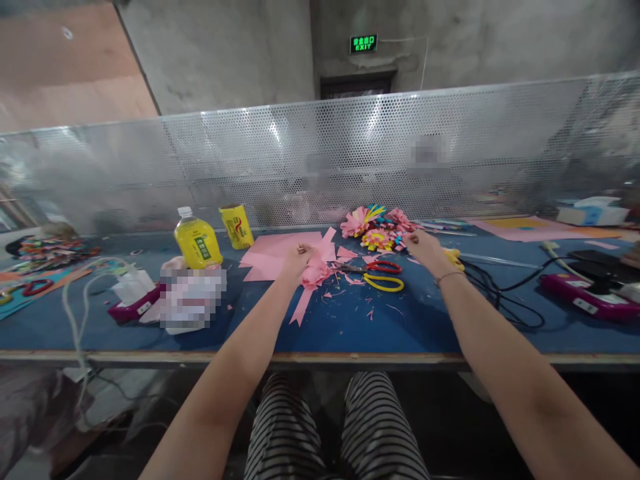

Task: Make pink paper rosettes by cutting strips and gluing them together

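My left hand (299,259) is over the pink paper sheets (270,252), its fingers curled together; what they hold, if anything, is too small to make out. Beside it sits a pink paper flower (316,272) with ribbon-like strips (303,307). At the right edge of a pile of pink, yellow and blue paper flowers (375,230) is my right hand (427,252), fingertips pinched; I cannot tell what is between them. Scissors with red and yellow handles (384,283) lie between my hands, blades toward the pink flower. Pink paper scraps (346,253) surround them.
A bottle of yellow liquid (198,240) and a yellow can-like container (237,227) stand left. Purple power strips (585,297) (135,305) lie at both sides, with black cables (500,293) near my right forearm. A perforated metal screen (350,153) borders the blue tabletop (410,327).
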### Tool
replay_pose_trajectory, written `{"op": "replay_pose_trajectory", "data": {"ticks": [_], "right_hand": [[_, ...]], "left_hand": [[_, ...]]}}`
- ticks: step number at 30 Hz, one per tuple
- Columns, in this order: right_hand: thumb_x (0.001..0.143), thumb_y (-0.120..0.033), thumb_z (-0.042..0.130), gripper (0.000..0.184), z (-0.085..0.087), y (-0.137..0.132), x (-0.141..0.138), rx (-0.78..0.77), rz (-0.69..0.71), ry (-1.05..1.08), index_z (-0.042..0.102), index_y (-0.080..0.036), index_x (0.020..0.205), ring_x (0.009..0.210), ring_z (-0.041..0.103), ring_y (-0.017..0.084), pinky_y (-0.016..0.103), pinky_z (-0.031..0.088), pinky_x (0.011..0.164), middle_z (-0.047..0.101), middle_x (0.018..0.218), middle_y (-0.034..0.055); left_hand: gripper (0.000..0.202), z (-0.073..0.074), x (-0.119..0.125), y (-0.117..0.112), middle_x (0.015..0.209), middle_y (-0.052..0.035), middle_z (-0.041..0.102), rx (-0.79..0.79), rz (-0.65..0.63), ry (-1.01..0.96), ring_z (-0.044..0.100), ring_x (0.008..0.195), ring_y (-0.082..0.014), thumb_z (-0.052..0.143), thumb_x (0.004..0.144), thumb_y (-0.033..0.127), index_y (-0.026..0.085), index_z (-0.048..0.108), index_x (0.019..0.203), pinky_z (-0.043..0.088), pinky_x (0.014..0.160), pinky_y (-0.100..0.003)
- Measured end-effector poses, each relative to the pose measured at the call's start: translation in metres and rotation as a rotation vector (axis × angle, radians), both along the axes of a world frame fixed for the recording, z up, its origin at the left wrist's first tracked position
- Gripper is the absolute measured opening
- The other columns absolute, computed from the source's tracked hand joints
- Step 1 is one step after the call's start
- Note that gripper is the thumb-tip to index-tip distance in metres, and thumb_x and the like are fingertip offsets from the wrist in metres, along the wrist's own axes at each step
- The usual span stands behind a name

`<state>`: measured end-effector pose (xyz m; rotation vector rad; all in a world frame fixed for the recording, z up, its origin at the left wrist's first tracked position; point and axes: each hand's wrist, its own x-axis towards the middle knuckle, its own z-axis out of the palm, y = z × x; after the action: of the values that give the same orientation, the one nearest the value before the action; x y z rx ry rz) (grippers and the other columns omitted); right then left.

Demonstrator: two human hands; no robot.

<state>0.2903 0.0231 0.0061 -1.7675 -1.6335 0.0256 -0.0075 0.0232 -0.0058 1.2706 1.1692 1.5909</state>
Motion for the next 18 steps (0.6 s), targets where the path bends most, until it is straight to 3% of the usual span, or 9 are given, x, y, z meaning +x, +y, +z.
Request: {"op": "replay_pose_trajectory", "data": {"ticks": [3, 5, 7, 14, 18], "right_hand": [[0.078, -0.036, 0.038, 0.032, 0.002, -0.004, -0.051, -0.039, 0.346, 0.192, 0.057, -0.014, 0.063, 0.056, 0.053, 0.014, 0.027, 0.041, 0.056, 0.057, 0.059, 0.0050], [0.075, -0.040, 0.042, 0.033, -0.004, -0.009, -0.081, -0.051, 0.534, 0.372, 0.057, -0.015, 0.061, 0.048, 0.049, 0.011, 0.025, 0.039, 0.050, 0.057, 0.057, 0.0029], [0.071, -0.043, 0.049, 0.031, -0.013, -0.012, -0.102, -0.014, 0.627, 0.486, 0.058, -0.015, 0.063, 0.049, 0.047, 0.010, 0.024, 0.038, 0.049, 0.055, 0.056, 0.0005], [0.062, -0.045, 0.059, 0.031, -0.029, -0.015, -0.120, -0.006, 0.744, 0.897, 0.059, -0.016, 0.073, 0.055, 0.047, 0.009, 0.022, 0.038, 0.051, 0.055, 0.064, -0.0019], [0.055, -0.040, 0.066, 0.027, -0.029, -0.014, -0.118, -0.017, 0.703, 1.074, 0.055, -0.017, 0.062, 0.053, 0.046, 0.008, 0.021, 0.038, 0.050, 0.052, 0.060, -0.0032]], "left_hand": [[0.020, 0.000, 0.006, -0.003, 0.051, 0.0075, 0.046, 0.050, -0.056, -0.037, 0.040, 0.040, -0.0036, 0.060, 0.058, 0.018, 0.016, 0.043, 0.068, 0.030, 0.039, -0.016], [0.021, -0.001, 0.010, -0.005, 0.050, 0.0074, 0.047, 0.102, -0.088, -0.009, 0.041, 0.039, -0.0038, 0.060, 0.059, 0.019, 0.017, 0.041, 0.069, 0.032, 0.039, -0.017], [0.022, -0.002, 0.014, -0.008, 0.048, 0.0078, 0.046, 0.152, -0.123, 0.049, 0.042, 0.037, -0.0043, 0.060, 0.060, 0.021, 0.017, 0.039, 0.069, 0.033, 0.039, -0.017], [0.023, -0.006, 0.035, -0.027, 0.056, 0.0068, 0.049, 0.176, -0.324, 0.102, 0.048, 0.043, -0.0056, 0.056, 0.065, 0.021, 0.019, 0.034, 0.072, 0.041, 0.046, -0.020], [0.020, -0.006, 0.036, -0.026, 0.068, 0.0031, 0.052, 0.177, -0.313, 0.247, 0.054, 0.053, -0.0085, 0.053, 0.068, 0.023, 0.019, 0.036, 0.076, 0.045, 0.055, -0.025]]}}
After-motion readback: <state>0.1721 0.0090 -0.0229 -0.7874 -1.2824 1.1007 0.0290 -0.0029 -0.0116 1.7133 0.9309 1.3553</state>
